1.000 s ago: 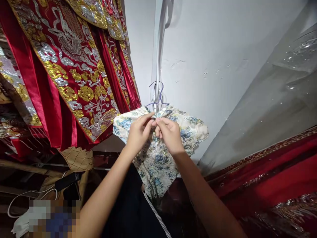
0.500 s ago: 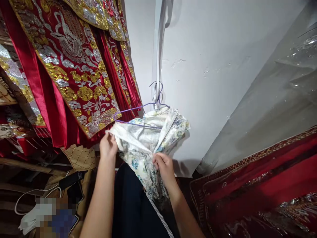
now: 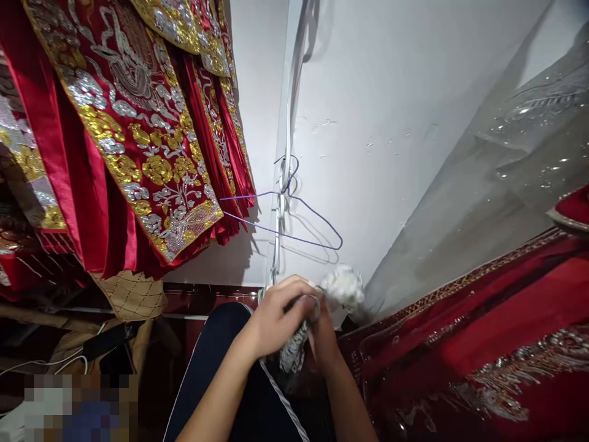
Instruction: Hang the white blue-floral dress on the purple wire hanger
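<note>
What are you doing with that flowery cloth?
A person is bunching up a floral garment with both hands: the left hand is closed over it and the right hand grips it from behind. Just above, a purple wire hanger hangs bare against the white wall. Red robes with gold embroidery hang to the left.

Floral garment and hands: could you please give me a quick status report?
Left hand and right hand both shut on bunched floral garment. Purple wire hanger hangs bare on wall above. Red embroidered robes hang to the left, apart from hands.
</note>
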`<state>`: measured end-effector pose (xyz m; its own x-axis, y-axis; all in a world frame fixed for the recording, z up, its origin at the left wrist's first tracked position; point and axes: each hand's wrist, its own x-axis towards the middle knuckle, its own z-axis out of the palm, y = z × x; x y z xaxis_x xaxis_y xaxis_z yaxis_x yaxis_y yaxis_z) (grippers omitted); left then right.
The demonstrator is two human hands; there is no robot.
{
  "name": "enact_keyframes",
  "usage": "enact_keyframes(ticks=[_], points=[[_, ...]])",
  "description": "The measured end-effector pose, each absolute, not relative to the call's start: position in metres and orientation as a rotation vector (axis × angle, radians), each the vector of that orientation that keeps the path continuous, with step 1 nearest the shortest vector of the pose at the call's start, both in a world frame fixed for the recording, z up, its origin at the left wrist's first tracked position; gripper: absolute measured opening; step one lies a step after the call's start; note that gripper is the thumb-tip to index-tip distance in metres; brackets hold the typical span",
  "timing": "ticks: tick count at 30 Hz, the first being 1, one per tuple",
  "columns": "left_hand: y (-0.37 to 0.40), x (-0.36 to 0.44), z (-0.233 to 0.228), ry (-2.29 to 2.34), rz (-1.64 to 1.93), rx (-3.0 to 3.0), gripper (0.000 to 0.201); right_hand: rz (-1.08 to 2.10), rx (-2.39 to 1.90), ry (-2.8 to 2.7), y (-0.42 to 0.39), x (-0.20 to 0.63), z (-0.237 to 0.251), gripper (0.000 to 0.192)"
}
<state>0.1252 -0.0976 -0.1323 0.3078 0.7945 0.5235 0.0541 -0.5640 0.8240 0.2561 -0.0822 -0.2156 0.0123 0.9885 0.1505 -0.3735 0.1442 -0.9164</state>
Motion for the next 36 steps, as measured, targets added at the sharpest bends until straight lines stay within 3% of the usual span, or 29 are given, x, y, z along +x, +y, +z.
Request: enact_keyframes(ticks=[5,10,12,15,18,22,28,36], points=[[-0.092,0.113,-0.12,0.833,1.294,2.009,0.041,1.657,-0.676,-1.13,-0.078,0.261,-0.18,0.064],[-0.073,0.083,-0.151,0.903,0.834,2.019,0.066,1.779,-0.713,-1.914,-0.057,0.287,-0.124,0.03],[-0.069,0.066,-0.16,1.018,0.712,2.095,0.066,1.613,-0.849,-2.017,-0.047,0.292,-0.108,0.02],[-0.062,0.033,-0.16,1.286,0.551,2.294,0.054,1.077,-1.024,-2.004,-0.028,0.294,-0.096,0.011],[-0.053,0.001,-0.153,1.651,0.328,2.407,0.035,0.544,-1.022,-1.813,-0.002,0.291,-0.094,0.018],[-0.049,-0.028,-0.159,1.958,0.076,2.342,0.023,0.368,-0.919,-1.576,0.042,0.286,-0.108,0.034],[-0.054,-0.039,-0.177,1.95,0.434,2.39,0.024,0.628,-1.036,-1.812,0.082,0.294,-0.151,0.027],[-0.033,-0.018,-0.143,1.711,0.981,2.319,0.028,0.278,-1.133,-1.763,0.065,0.354,-0.131,0.015]])
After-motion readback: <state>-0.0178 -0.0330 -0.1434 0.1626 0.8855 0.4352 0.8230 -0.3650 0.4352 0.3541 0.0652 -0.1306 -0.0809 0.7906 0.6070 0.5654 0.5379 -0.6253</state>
